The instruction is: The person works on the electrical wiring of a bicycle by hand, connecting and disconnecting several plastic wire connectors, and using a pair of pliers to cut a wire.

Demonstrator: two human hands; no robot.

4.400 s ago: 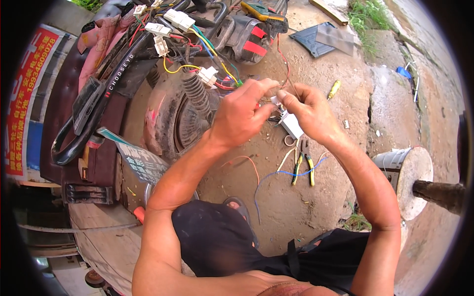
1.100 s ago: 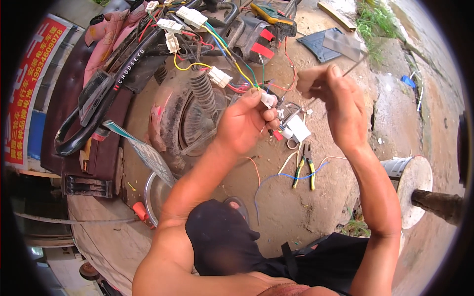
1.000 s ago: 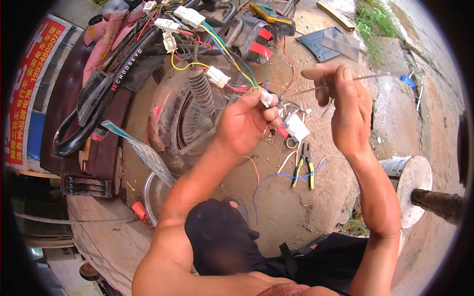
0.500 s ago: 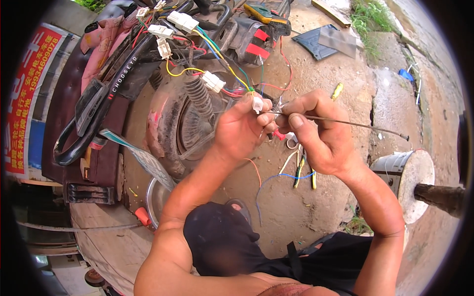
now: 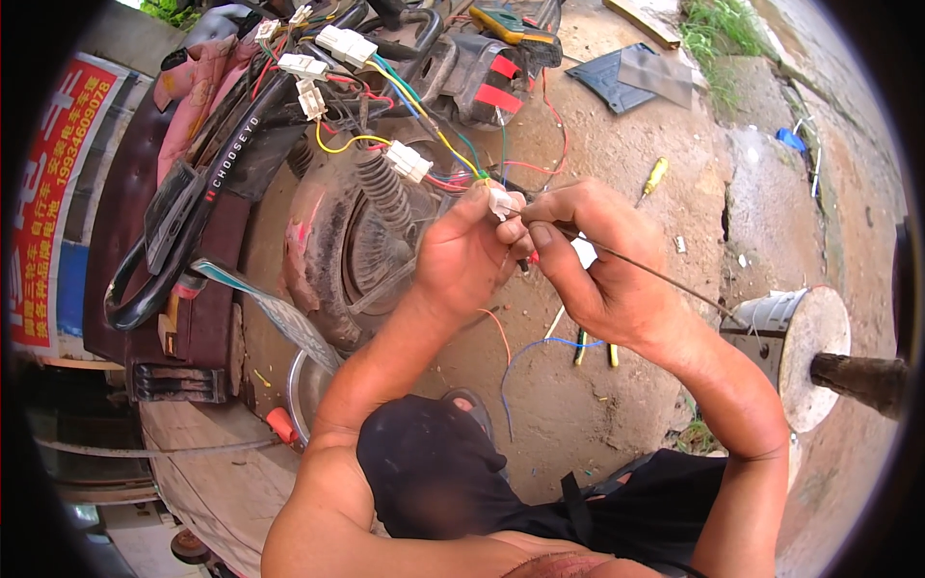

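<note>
My left hand (image 5: 453, 255) pinches a small white connector (image 5: 502, 202), with coloured wires running up from it to the harness. My right hand (image 5: 607, 265) grips a thin metal rod (image 5: 688, 287) between thumb and fingers, its tip at the connector and its long end slanting down to the right. Just above my hands hangs another white connector (image 5: 409, 161) on the wire bundle. Under my right wrist, yellow-handled pliers (image 5: 581, 349) lie partly covered on the ground, among loose blue, orange and white wires. A yellow-handled screwdriver (image 5: 656, 175) lies beyond my right hand.
A dismantled electric scooter's frame (image 5: 236, 164) and wheel (image 5: 308, 270) fill the left and back, beside a maroon seat (image 5: 125, 289). A yellow meter (image 5: 511, 27) rests on top. A white drum (image 5: 814, 323) with a post stands at right; dark plastic panels (image 5: 612, 77) lie at back right.
About a second ago my right hand was raised to the right; it has come down leftward to the connector. In the last half second the rod has tilted more steeply downward to the right.
</note>
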